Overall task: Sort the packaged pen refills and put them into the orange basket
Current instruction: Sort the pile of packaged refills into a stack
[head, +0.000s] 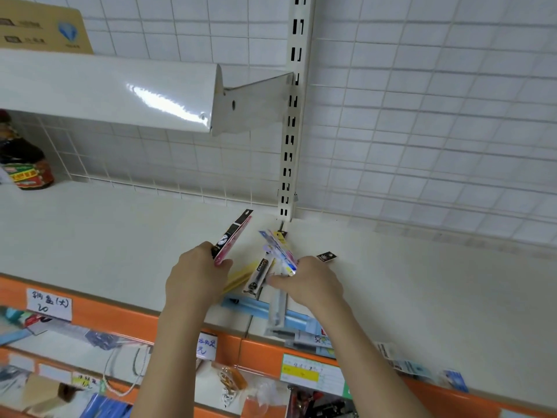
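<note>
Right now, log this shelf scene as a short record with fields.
left hand: grips pink-and-black carded refill pack, tilted up
right hand: holds fanned bunch of blue and pink refill packs
white shelf: yellow flat pack, long clear pack, small black tag
orange basket: not seen
far left: dark sauce bottle

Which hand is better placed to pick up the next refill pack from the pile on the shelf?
Right, probably. The right hand already rests on the loose pile of packs, fingers among them. The left hand is occupied: its grip is closed on a pink and black pack lifted off the shelf.
</note>
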`<state>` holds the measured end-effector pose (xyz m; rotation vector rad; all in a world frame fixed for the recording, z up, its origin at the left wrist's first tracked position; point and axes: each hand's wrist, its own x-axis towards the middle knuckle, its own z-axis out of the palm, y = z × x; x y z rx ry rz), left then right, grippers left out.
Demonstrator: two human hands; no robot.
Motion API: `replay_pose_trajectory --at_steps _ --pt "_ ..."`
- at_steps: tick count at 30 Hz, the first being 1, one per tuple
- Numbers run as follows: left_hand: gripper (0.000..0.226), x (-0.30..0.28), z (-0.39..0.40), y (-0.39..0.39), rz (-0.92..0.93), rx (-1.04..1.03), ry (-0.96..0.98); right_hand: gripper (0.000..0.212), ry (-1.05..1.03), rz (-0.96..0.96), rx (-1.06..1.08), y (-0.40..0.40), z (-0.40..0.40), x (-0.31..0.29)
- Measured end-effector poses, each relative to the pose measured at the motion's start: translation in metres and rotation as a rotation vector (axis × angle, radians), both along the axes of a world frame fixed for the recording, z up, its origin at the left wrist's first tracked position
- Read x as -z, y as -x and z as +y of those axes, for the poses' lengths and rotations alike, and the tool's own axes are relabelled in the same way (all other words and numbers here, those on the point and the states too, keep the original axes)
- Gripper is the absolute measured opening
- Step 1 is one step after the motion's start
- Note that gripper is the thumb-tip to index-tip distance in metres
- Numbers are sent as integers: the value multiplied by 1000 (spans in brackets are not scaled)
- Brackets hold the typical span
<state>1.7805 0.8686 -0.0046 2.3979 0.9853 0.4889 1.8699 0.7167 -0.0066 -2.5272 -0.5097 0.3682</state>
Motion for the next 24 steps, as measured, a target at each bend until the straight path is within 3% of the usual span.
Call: replay_pose_trajectory --at_steps 5,13,20,24 --pt "17 3 1 2 16 -11 -11 17 -86 22 62 -11 -13 -4" --pt "32 0 -17 -16 58 77 28 10 -358 14 262 -26 -70 -14" --pt "56 4 -21 -29 235 86 20 6 -397 -115 353 -23 -101 -15" --pt "46 4 -8 -29 290 148 65 8 -419 -167 388 -20 -101 -14"
